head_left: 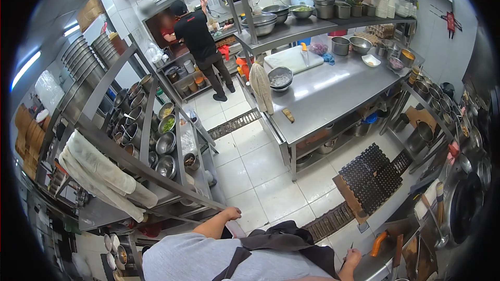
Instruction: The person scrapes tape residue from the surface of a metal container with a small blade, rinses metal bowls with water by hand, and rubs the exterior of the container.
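My left hand (233,213) is beside the lower end of the metal shelf rail (200,198), fingers curled, with nothing visible in them. Whether it touches the rail I cannot tell. At the lower right, my right hand (353,257) is closed around a thin dark stick-like thing (343,264), whose kind is too small to make out. Near that hand lie an orange curved handle (379,243) and a wooden-handled tool (398,250) by the stove side. A grey shirt and dark apron (281,237) cover my body.
A steel worktable (323,93) ahead bears a cutting board (294,59), a knife with an orange handle (304,47) and metal bowls (280,78). Racks with pots and cloths (99,169) stand left. A black floor mat (369,170) and drain grate (329,222) lie right. Another person (198,36) stands at the back.
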Tool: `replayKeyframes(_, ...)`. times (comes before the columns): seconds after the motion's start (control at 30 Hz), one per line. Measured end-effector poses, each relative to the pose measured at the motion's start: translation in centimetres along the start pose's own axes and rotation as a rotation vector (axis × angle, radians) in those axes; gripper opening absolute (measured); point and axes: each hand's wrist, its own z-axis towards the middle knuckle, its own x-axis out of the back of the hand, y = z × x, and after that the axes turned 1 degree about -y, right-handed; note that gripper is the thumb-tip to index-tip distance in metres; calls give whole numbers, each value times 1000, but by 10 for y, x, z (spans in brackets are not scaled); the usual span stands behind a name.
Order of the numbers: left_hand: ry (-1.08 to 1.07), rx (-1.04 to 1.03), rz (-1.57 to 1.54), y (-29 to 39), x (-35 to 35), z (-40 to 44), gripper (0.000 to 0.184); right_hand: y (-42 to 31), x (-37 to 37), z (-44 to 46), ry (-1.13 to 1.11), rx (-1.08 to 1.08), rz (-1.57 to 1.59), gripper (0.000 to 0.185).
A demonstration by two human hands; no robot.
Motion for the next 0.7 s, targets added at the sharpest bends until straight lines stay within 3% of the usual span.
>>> replayKeyframes(0.17,5,-51,115,-5,8,-3,48,-4,-4,6,2,-28,27,25)
replayKeyframes(0.27,-7,39,67,-17,14,-2,47,-7,-3,-20,-24,-73,20,25)
replayKeyframes(0.43,51,-144,235,-48,14,19,46,1,-5,-93,80,26,-42,24)
replayKeyframes(0.53,75,-259,262,-63,8,28,47,-20,12,-163,65,-19,-23,22)
replayKeyframes(0.57,71,-272,256,-65,7,29,47,-3,4,-170,79,-20,-29,22)
replayKeyframes(0.63,149,-489,209,-65,8,30,46,53,-29,-181,138,215,-235,21)
replayKeyframes(0.67,129,-476,134,-61,7,30,47,67,-38,-196,98,161,-135,23)
replayKeyframes(0.7,98,-465,73,-54,8,28,47,75,-43,-217,131,210,-294,25)
